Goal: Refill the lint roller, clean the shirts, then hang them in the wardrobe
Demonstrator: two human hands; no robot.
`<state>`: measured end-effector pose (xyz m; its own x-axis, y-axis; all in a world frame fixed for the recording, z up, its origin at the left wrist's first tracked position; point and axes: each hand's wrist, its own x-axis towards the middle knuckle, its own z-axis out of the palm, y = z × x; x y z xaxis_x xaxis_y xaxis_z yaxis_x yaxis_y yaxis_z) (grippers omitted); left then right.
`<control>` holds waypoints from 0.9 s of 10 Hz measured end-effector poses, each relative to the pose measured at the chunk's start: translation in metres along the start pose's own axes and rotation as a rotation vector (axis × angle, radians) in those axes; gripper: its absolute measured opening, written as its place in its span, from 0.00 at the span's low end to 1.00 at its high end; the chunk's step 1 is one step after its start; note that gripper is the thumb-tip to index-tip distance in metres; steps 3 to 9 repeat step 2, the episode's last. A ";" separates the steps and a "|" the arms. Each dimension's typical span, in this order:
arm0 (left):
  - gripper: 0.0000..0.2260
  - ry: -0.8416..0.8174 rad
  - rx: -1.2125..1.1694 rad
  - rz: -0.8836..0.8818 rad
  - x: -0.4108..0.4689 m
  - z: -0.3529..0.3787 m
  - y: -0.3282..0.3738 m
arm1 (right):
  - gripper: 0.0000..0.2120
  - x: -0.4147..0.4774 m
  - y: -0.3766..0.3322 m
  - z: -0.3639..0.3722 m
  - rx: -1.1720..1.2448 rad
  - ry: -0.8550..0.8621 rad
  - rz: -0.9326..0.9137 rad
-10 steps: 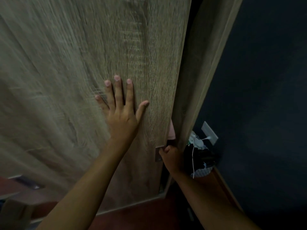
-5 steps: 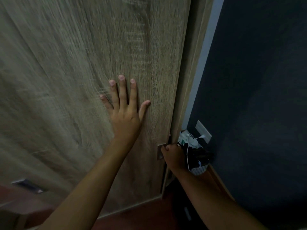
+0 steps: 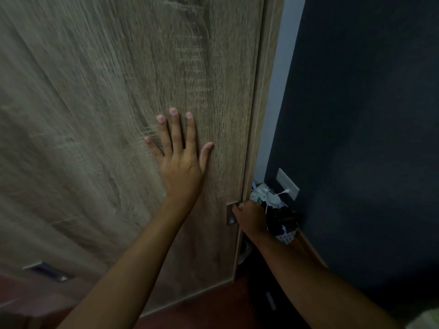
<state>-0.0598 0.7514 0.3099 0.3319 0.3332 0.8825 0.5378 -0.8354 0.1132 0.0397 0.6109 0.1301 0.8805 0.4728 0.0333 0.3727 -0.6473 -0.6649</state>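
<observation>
The dark gap at the door's free edge has gone: a second ago there was an opening above the right hand [image 3: 251, 217] with something pink showing in it, and now the wardrobe door [image 3: 107, 115] sits up against its frame. The left hand [image 3: 180, 162] is spread flat on the wood, fingers straight and pressing. The right hand, lower down and just to its right, is curled onto the metal pull [image 3: 229, 213] at the door's edge, thumb on the plate. The two hands are apart.

No shirt or lint roller is in sight. The shirts are presumably behind the panel under the left palm, so this looks like the closing step, nearly done.

To finish it well, I'd keep the flat palm pushing evenly towards the frame and slip the right fingers clear of the edge before the last press, so nothing gets nipped. Beyond the right hand a cluttered bag [image 3: 278, 210] sits near the frame under a wall socket [image 3: 287, 184]. It shouldn't catch the door.
</observation>
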 end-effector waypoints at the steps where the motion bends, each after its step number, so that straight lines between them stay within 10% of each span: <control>1: 0.32 -0.036 -0.052 0.018 0.004 -0.012 0.004 | 0.22 -0.001 -0.002 -0.006 -0.018 -0.035 0.031; 9: 0.30 -0.013 -0.208 0.044 0.002 -0.020 0.009 | 0.21 0.006 0.005 -0.019 0.023 -0.145 -0.001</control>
